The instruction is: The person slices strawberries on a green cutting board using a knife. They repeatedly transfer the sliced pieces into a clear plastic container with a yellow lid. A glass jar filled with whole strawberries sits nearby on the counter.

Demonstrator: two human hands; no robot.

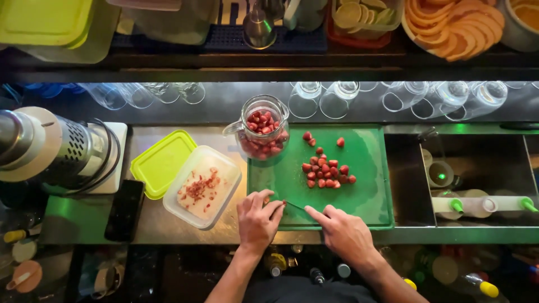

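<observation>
Both hands work at the green plastic cutting board's (pixel 370 207) lower-left edge: left hand (pixel 257 220) pinches a small red strawberry (pixel 267 201), right hand (pixel 343 231) grips a slim dark knife (pixel 293 206). Trimmed berries (pixel 325 171) pile mid-board, and the clear glass jar (pixel 263 128) at centre is partly filled. Left of centre, a clear plastic tub (pixel 203 185) holds red scraps beside its lime-green lid (pixel 161 161). White squeeze bottles with green caps (pixel 483 205) lie at right.

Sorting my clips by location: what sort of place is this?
Probably a bar's prep station: upturned glasses line the shelf, sliced citrus sits above, and squeeze bottles fill a well beside the green cutting board.
</observation>
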